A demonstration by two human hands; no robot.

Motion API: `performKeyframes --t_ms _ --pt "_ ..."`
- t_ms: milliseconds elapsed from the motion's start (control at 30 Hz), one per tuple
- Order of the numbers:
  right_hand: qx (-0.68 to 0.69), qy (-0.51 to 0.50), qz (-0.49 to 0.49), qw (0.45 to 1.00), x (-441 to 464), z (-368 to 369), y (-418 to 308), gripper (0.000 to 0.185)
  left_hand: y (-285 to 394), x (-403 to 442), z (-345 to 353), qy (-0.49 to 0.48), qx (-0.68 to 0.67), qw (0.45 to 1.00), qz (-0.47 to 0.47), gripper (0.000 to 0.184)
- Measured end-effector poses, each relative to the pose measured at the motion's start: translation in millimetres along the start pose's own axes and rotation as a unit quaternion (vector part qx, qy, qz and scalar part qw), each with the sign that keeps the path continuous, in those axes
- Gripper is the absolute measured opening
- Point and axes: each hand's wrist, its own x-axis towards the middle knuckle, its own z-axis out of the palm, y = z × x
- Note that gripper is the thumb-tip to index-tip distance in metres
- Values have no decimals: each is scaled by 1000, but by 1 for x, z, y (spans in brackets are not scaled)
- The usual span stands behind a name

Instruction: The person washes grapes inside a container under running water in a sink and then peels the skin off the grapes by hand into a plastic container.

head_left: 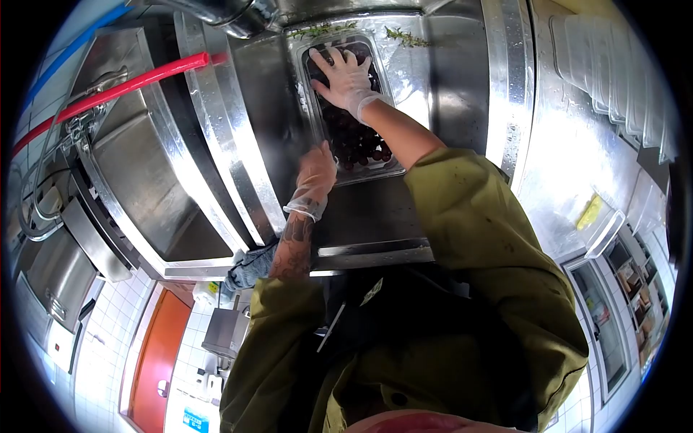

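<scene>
A clear rectangular container (390,167) of dark red grapes (354,141) sits in a steel sink. Spread over the grapes at its far end is my right hand (345,78), in a clear glove with the fingers apart. Also gloved, my left hand (315,175) is closed at the container's near left side, its fingertips curled at the rim. Part of the grapes lies hidden under my right hand and forearm.
Green stems (406,37) lie on the far ledge of the sink. Left are a second basin (180,209), a red hose (130,94) and a grey cloth (251,268). On the right counter stand stacked clear containers (606,65) and a yellow sponge (590,212).
</scene>
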Motion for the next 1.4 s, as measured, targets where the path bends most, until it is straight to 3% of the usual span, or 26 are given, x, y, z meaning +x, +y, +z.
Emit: performKeyframes --t_ms 67,333,467,667,767,967,1067,1133,1200,1267,1400 --pt "-12 2 4 1000 2 3 0 62 8 -4 -11 -30 -34 999 -28 48" --pt "-45 -10 -1 999 8 -2 -1 58 6 0 -16 3 59 997 46 49" --pt "-45 -74 16 996 13 -8 -3 58 13 -4 -27 4 69 996 60 48" --pt "-43 -56 15 997 16 0 -1 59 23 -2 -42 -87 -31 994 -58 50" --pt "-40 -63 16 997 19 0 1 59 17 1 -41 -60 10 998 -2 50" --pt "-47 -86 16 995 26 -1 3 61 30 -4 -56 -72 2 997 -30 49" --pt "-37 -102 8 994 30 -3 6 62 6 6 -32 53 63 993 86 50" --pt "-27 -91 3 995 31 -3 8 63 -2 13 -32 28 97 988 120 50" --pt "-22 -116 12 993 34 -7 8 64 1 14 -36 -23 66 995 71 50" --pt "-14 -145 22 989 37 -13 8 65 36 -1 -71 -100 -32 993 -61 50" --pt "-3 -176 37 984 46 -13 9 68 27 4 -65 -60 -1 998 -10 49"
